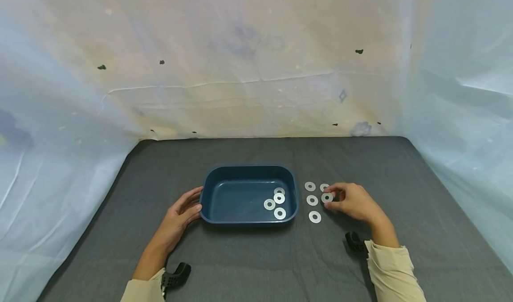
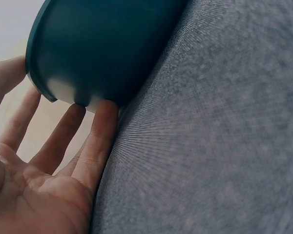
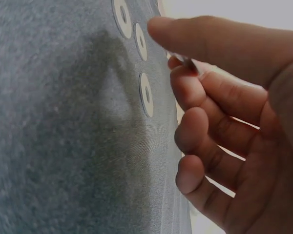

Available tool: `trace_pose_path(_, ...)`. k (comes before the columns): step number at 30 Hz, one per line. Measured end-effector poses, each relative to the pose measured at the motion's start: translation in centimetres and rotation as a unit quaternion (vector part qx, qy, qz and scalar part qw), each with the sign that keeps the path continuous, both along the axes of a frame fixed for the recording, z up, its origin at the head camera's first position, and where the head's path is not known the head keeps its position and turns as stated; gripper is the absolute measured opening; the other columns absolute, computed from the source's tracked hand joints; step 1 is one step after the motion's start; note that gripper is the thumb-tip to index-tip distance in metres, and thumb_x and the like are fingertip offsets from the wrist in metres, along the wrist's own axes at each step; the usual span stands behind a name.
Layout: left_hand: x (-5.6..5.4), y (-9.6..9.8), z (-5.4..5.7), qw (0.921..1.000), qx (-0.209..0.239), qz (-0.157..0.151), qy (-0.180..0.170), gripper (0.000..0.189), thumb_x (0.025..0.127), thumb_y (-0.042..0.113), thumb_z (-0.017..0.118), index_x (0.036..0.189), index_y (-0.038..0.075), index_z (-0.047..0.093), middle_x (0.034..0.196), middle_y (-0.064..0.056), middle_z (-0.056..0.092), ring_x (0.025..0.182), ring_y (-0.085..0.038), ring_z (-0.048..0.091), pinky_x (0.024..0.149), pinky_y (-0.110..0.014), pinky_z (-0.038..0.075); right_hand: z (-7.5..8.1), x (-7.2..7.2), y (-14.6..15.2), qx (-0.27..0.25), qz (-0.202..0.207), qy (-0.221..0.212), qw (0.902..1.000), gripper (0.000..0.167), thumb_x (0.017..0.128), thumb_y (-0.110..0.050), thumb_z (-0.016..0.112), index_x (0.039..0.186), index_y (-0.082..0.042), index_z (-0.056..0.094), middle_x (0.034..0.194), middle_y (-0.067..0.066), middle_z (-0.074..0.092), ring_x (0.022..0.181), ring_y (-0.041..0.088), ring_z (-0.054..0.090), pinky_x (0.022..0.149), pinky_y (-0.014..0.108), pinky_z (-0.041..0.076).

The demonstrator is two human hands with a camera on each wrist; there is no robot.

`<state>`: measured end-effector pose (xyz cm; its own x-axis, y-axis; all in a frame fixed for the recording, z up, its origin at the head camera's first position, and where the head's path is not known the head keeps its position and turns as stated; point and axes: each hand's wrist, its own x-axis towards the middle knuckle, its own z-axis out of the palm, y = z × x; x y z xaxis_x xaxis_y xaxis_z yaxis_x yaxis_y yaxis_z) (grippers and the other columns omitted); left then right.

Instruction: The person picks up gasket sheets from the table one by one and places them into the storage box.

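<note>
A blue rectangular tub [image 1: 248,224] stands on the grey cloth. My left hand [image 1: 182,215] is at its left end; in the left wrist view, fairly straight fingers [image 2: 100,131] touch the tub's outer wall [image 2: 102,48]. Right of the tub, my right hand [image 1: 356,202] pinches a flat metal washer [image 1: 327,197] between thumb and fingers, seen nearly edge-on in the right wrist view. Several loose washers [image 1: 312,200] lie on the cloth between the tub and this hand. One washer [image 1: 323,187] is partly covered by my right fingers.
Inside the tub, several washers [image 1: 279,213] lie toward the right end, two of them overlapping. Grey cloth [image 1: 248,262] covers the table. A pale patterned sheet [image 1: 248,92] hangs behind it, with bluish sheets at both sides. Each wrist wears a black band-like mount [image 1: 178,275].
</note>
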<state>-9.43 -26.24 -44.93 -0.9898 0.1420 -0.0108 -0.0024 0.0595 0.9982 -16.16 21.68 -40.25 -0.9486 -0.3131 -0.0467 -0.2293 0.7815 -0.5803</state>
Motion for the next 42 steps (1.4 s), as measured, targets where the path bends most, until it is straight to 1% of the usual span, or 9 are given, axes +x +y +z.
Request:
trace_pose_path(2, 0.0, 0.0, 0.1, 1.0, 0.001, 0.001, -0.001, 0.055, 0.102, 0.019, 0.057, 0.153, 0.015, 0.037, 0.148, -0.004, 0.045, 0.123, -0.003, 0.057, 0.093, -0.023, 0.054, 0.2, 0.0, -0.1, -0.007, -0.002, 0.005, 1.0, 0.036, 0.082, -0.026, 0.08, 0.114, -0.01, 0.073, 0.087, 0.001, 0.063, 0.065, 0.009, 0.049, 0.056, 0.025, 0.041)
trace_pose_path(8, 0.1, 0.0, 0.0, 1.0, -0.003, 0.0, 0.0, 0.055, 0.103, 0.019, 0.056, 0.154, 0.014, 0.037, 0.149, -0.006, 0.044, 0.122, -0.003, 0.057, 0.094, -0.023, 0.054, 0.5, 0.2, -0.2, -0.023, -0.016, 0.015, 0.9995, 0.038, 0.083, -0.026, 0.08, 0.117, -0.012, 0.072, 0.091, 0.002, 0.064, 0.065, 0.011, 0.049, 0.055, 0.025, 0.041)
trace_pose_path(12, 0.1, 0.0, 0.1, 1.0, -0.001, 0.001, -0.001, 0.055, 0.103, 0.02, 0.057, 0.153, 0.015, 0.037, 0.15, -0.007, 0.043, 0.123, -0.004, 0.057, 0.094, -0.023, 0.054, 0.6, 0.3, -0.3, -0.024, -0.019, 0.02, 0.9993, 0.037, 0.084, -0.026, 0.08, 0.117, -0.012, 0.072, 0.092, 0.003, 0.064, 0.069, 0.013, 0.05, 0.057, 0.026, 0.041)
trace_pose_path(16, 0.1, 0.1, 0.2, 1.0, 0.0, 0.002, -0.003, 0.055, 0.102, 0.021, 0.058, 0.153, 0.015, 0.037, 0.15, -0.006, 0.044, 0.123, -0.004, 0.057, 0.094, -0.023, 0.054, 0.7, 0.4, -0.4, -0.027, -0.021, 0.027, 0.9991, 0.036, 0.084, -0.026, 0.08, 0.116, -0.012, 0.072, 0.092, 0.003, 0.063, 0.074, 0.014, 0.051, 0.059, 0.025, 0.041)
trace_pose_path(24, -0.1, 0.0, 0.1, 1.0, 0.0, 0.0, -0.002, 0.055, 0.102, 0.021, 0.058, 0.153, 0.015, 0.037, 0.15, -0.008, 0.043, 0.123, -0.004, 0.057, 0.093, -0.023, 0.054, 1.0, 0.5, -0.7, -0.038, -0.031, 0.047, 0.9977, 0.035, 0.083, -0.029, 0.081, 0.113, -0.013, 0.073, 0.09, 0.003, 0.061, 0.076, 0.014, 0.051, 0.059, 0.026, 0.039)
trace_pose_path(32, -0.1, 0.0, 0.2, 1.0, -0.004, 0.005, -0.007, 0.056, 0.102, 0.022, 0.058, 0.153, 0.015, 0.038, 0.149, -0.007, 0.044, 0.122, -0.003, 0.057, 0.093, -0.023, 0.054, 1.2, 0.6, -0.7, -0.038, -0.045, 0.055, 0.9967, 0.036, 0.082, -0.031, 0.082, 0.113, -0.016, 0.073, 0.091, 0.004, 0.062, 0.079, 0.015, 0.052, 0.061, 0.026, 0.04)
trace_pose_path(35, 0.0, 0.1, 0.3, 1.0, -0.004, 0.006, -0.007, 0.056, 0.101, 0.022, 0.059, 0.153, 0.015, 0.038, 0.149, -0.007, 0.044, 0.122, -0.004, 0.057, 0.093, -0.023, 0.054, 1.1, 0.6, -0.7, -0.039, -0.047, 0.057, 0.9965, 0.036, 0.082, -0.033, 0.082, 0.113, -0.017, 0.073, 0.092, 0.004, 0.062, 0.08, 0.015, 0.052, 0.062, 0.025, 0.04)
trace_pose_path(42, 0.0, 0.2, 0.3, 1.0, -0.003, 0.007, -0.005, 0.056, 0.101, 0.022, 0.059, 0.153, 0.014, 0.039, 0.148, -0.007, 0.045, 0.122, -0.004, 0.058, 0.093, -0.024, 0.054, 1.0, 0.5, -0.9, -0.047, -0.032, 0.073, 0.9957, 0.034, 0.081, -0.031, 0.083, 0.112, -0.019, 0.072, 0.097, 0.007, 0.063, 0.086, 0.022, 0.055, 0.064, 0.026, 0.04)
